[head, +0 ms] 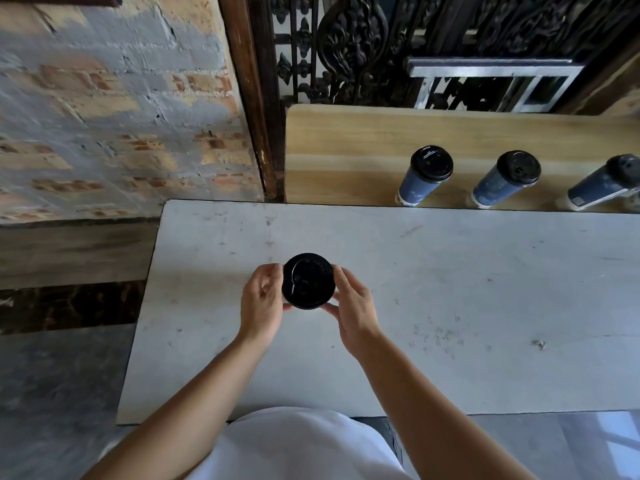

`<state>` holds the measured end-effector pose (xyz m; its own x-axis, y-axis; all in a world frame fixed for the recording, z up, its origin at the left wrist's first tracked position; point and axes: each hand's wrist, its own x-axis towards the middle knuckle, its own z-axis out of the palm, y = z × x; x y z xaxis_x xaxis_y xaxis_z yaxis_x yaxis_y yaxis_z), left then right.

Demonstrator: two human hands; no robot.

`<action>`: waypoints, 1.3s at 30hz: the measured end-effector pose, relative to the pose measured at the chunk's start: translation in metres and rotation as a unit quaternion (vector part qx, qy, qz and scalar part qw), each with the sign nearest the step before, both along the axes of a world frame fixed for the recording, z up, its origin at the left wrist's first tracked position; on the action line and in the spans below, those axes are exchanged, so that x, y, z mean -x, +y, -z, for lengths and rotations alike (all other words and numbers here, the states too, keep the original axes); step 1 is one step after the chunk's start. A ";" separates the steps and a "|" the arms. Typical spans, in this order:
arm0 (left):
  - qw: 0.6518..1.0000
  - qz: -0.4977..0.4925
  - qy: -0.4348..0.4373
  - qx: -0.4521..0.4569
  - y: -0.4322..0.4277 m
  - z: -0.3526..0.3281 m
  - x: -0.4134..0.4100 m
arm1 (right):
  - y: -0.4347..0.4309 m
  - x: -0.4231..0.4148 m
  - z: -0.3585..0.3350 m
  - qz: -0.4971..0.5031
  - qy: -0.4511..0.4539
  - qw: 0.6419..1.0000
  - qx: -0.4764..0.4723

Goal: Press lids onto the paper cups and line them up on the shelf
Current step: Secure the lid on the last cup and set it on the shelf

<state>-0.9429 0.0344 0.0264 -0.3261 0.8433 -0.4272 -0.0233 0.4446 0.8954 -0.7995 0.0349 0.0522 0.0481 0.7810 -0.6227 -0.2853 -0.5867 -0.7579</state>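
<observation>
A black lid (308, 281) sits in the middle of the frame, a little left of centre, and it is seen from straight above. The cup under it is almost fully hidden by the lid, so I cannot tell its colour. The left hand (261, 303) is on the left side of the lid and the right hand (353, 308) is on the right side. Both hands are closed around the rim: the fingers curl at the upper edge and the thumbs meet the lower edge. So the lid lies between the two hands, and each hand touches it.

This lid is over the grey table (450, 289), which fills the lower and middle part of the frame.

In the upper right of the frame there is a wooden shelf (346, 150). On it three blue cups stand in a row, each with a black lid: the first cup (424, 176), the second cup (504, 180) and the third cup (604, 183) at the right edge, partly cut off. They are apart from each other and well apart from the hands.

In total I count four lids and two hands.
</observation>
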 end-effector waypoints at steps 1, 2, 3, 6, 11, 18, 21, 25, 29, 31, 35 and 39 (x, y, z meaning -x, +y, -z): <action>1.000 -0.002 0.002 0.003 0.002 0.000 0.000 | 0.000 0.000 0.000 -0.003 -0.005 1.000 -0.005; 1.000 -0.006 0.006 0.004 0.005 0.000 0.001 | 0.000 0.000 0.000 -0.007 -0.010 1.000 -0.009; 1.000 -0.009 0.014 0.004 0.007 -0.001 0.001 | 0.001 0.001 0.001 -0.012 -0.015 1.000 -0.012; 1.000 -0.001 0.027 0.001 0.010 -0.002 0.003 | 0.003 0.001 0.002 -0.034 -0.039 0.998 -0.027; 1.000 0.019 0.018 -0.008 0.016 -0.001 0.009 | 0.015 0.002 0.001 -0.063 -0.078 0.995 -0.019; 1.000 0.016 -0.021 -0.005 0.018 -0.002 0.010 | 0.015 0.006 0.006 -0.049 -0.077 0.996 -0.024; 0.999 0.024 -0.028 -0.014 0.018 -0.004 0.011 | 0.017 0.006 0.005 -0.057 -0.085 0.994 -0.027; 0.996 0.079 -0.014 -0.025 0.019 -0.008 0.012 | 0.022 0.000 0.002 -0.078 -0.091 0.992 -0.035; 0.995 0.090 0.021 -0.033 0.013 -0.010 0.011 | 0.017 -0.004 0.002 -0.034 -0.045 0.998 -0.001; 0.998 0.062 0.014 -0.027 0.010 -0.009 0.008 | 0.011 -0.004 0.003 -0.014 -0.022 1.000 -0.003; 1.000 0.011 -0.026 0.005 0.007 -0.011 0.000 | 0.006 -0.004 0.002 -0.008 -0.015 1.000 -0.013; 1.000 0.017 -0.005 0.005 0.010 -0.014 -0.001 | 0.010 -0.007 -0.003 -0.018 -0.029 0.999 -0.017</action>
